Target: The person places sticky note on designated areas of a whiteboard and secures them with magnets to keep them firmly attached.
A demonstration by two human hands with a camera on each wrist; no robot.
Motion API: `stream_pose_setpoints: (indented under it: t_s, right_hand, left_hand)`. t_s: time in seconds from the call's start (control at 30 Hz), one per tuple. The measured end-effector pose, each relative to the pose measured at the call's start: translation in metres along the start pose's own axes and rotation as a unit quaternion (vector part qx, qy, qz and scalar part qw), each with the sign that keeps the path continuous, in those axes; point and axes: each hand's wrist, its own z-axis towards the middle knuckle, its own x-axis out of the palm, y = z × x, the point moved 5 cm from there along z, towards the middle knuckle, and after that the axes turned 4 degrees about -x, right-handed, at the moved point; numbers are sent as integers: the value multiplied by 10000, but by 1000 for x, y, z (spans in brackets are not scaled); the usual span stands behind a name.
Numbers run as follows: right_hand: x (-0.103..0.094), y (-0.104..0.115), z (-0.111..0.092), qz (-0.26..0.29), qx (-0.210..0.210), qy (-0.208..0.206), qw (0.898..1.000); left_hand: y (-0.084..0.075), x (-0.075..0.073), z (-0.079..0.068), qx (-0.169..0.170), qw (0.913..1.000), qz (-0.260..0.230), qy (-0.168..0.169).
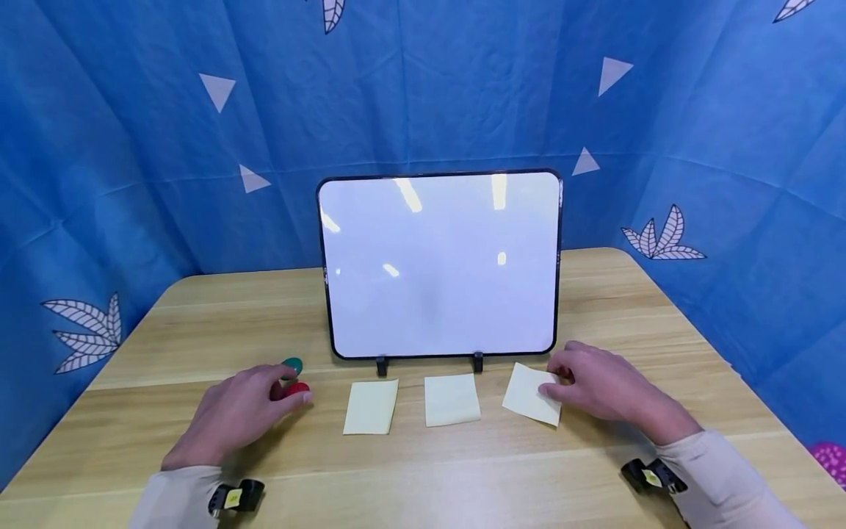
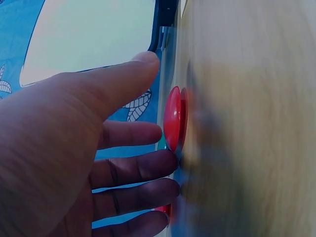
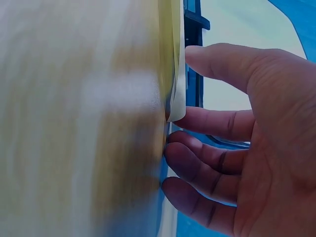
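On the left, my left hand [image 1: 239, 411] hovers over the table with thumb and fingers spread around a round red magnet [image 2: 173, 118]. In the left wrist view the thumb stays apart from it and the fingertips are close beside it. Just beyond lies a green magnet [image 1: 293, 364]; another red piece [image 2: 165, 209] shows behind the fingers. My right hand [image 1: 604, 383] is at the right-hand sticky note [image 1: 526, 395], thumb tip at its face and index fingertip at its edge, with a wide gap between them. The other fingers are loosely bent by the tabletop.
A blank whiteboard [image 1: 439, 272] with a black frame stands upright on two small black feet. Before it lie a left sticky note [image 1: 371, 408] and a middle sticky note [image 1: 452, 400]. The wooden table [image 1: 423, 485] has a blue curtain [image 1: 463, 95] behind it.
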Motion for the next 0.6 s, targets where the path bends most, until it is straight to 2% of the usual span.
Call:
stream_pose_setpoints:
  t_s: [0.27, 0.6]
  right_hand:
    - [-1, 1, -1, 47, -126, -98, 9999]
    - [0, 0, 2, 438, -177, -147, 9988]
  left_hand:
    - [1, 2, 0, -123, 9997, 176, 112]
    - [0, 4, -1, 67, 9995, 319, 36]
